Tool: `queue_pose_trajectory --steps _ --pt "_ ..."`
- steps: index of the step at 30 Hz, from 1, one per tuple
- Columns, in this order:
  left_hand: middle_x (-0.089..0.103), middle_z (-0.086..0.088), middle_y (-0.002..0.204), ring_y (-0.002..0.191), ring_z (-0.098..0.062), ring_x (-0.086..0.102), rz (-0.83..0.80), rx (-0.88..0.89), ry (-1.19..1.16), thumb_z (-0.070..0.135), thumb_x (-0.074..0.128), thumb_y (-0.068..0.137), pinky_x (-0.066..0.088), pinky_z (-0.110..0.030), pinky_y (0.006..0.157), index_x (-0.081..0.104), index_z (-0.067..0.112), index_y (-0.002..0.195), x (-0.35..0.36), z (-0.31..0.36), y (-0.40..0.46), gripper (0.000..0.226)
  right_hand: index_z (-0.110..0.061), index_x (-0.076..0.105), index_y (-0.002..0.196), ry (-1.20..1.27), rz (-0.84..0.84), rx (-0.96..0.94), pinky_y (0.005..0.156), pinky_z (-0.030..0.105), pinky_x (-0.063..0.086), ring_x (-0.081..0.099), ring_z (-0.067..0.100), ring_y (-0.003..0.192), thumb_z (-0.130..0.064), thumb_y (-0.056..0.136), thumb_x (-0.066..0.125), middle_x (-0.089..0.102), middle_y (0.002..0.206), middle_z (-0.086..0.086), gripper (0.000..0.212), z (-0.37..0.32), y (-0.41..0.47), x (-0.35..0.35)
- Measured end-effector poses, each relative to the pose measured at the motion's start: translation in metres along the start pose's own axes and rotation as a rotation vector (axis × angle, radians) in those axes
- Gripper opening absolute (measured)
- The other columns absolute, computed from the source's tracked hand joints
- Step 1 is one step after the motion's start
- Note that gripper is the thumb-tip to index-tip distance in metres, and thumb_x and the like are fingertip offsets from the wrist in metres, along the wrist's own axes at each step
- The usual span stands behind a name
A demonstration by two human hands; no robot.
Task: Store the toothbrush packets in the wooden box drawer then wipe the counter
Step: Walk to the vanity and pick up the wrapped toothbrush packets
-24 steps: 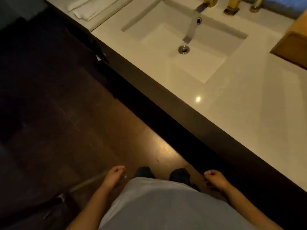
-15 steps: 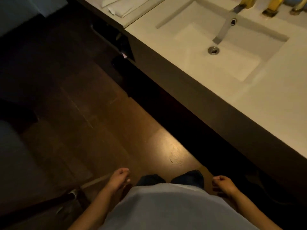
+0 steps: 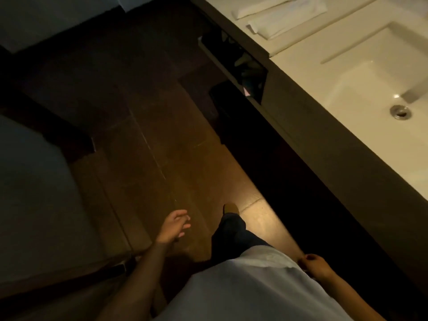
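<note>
A drawer [image 3: 234,68] stands pulled out from the dark front of the vanity, its inside too shadowed to tell what lies in it, save a small pale scrap near its nearer end; the sink [image 3: 375,89] to the right is a white basin with a metal drain [image 3: 400,111] and holds nothing else; the toothbrush packets [image 3: 280,13] lie at the far end of the pale counter [image 3: 308,56], flat, long and white, one across the other, just beside the sink's corner and above the open drawer; the wooden box is out of view; a brown tiled floor [image 3: 162,158] stretches below, with one dark-trousered leg [image 3: 231,230] stepping forward on it; the left hand [image 3: 173,225] hangs loose with fingers spread, holding nothing; the right hand [image 3: 315,265] is curled into a loose fist at the hip, and I cannot tell whether anything is in it; both are well apart from the packets.
</note>
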State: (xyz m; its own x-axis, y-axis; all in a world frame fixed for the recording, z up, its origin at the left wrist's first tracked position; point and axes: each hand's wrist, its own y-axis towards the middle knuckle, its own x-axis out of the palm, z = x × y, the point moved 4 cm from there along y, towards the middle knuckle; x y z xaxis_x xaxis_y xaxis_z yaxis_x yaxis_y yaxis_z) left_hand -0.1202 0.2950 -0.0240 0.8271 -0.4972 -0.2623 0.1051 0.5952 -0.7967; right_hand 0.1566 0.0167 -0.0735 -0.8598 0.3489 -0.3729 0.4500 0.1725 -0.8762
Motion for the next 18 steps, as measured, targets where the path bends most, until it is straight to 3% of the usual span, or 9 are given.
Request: queue_pose_trajectory --steps 6,8,11,15,18 --pt "0.061 -0.011 0.110 0.080 -0.017 0.058 0.096 -0.068 -0.006 0.016 0.052 0.093 0.038 -0.024 0.066 0.052 0.007 0.121 -0.058 0.041 0.051 0.030 -0.008 0.052 0.082 0.011 -0.100 -0.122 0.061 0.032 0.043 0.053 0.021 0.065 -0.007 0.092 0.048 0.055 0.077 0.010 0.011 -0.166 0.045 0.037" --pt "0.059 -0.010 0.110 0.076 -0.014 0.056 0.128 -0.074 -0.013 0.013 0.050 0.093 0.035 -0.023 0.064 0.052 0.008 0.121 -0.079 0.057 0.066 0.028 -0.010 0.051 0.082 0.001 -0.138 -0.198 0.058 0.029 0.042 0.053 0.019 0.065 -0.008 0.093 0.047 0.054 0.074 0.006 0.012 -0.227 0.049 0.048" --pt "0.058 -0.010 0.113 0.089 -0.020 0.057 0.133 -0.087 0.017 0.014 0.049 0.094 0.037 -0.024 0.064 0.052 0.010 0.122 -0.106 0.075 0.086 0.029 -0.011 0.050 0.084 -0.020 -0.173 -0.287 0.048 0.024 0.042 0.050 0.016 0.059 -0.007 0.092 0.049 0.052 0.070 0.005 0.009 -0.311 0.050 0.059" --pt "0.058 -0.011 0.109 0.094 -0.024 0.056 0.131 -0.110 0.033 0.012 0.048 0.094 0.036 -0.024 0.064 0.051 0.006 0.122 -0.135 0.092 0.115 0.029 -0.013 0.051 0.081 0.017 -0.165 -0.330 0.058 0.029 0.041 0.050 0.018 0.064 -0.008 0.091 0.050 0.051 0.074 0.005 0.011 -0.381 0.051 0.074" --pt "0.058 -0.015 0.110 0.086 -0.022 0.056 0.091 -0.120 0.055 0.009 0.048 0.094 0.037 -0.025 0.061 0.051 0.004 0.122 -0.158 0.119 0.151 0.029 -0.012 0.051 0.082 0.060 -0.150 -0.305 0.060 0.029 0.041 0.051 0.017 0.066 -0.007 0.091 0.050 0.052 0.077 0.006 0.011 -0.406 0.055 0.088"
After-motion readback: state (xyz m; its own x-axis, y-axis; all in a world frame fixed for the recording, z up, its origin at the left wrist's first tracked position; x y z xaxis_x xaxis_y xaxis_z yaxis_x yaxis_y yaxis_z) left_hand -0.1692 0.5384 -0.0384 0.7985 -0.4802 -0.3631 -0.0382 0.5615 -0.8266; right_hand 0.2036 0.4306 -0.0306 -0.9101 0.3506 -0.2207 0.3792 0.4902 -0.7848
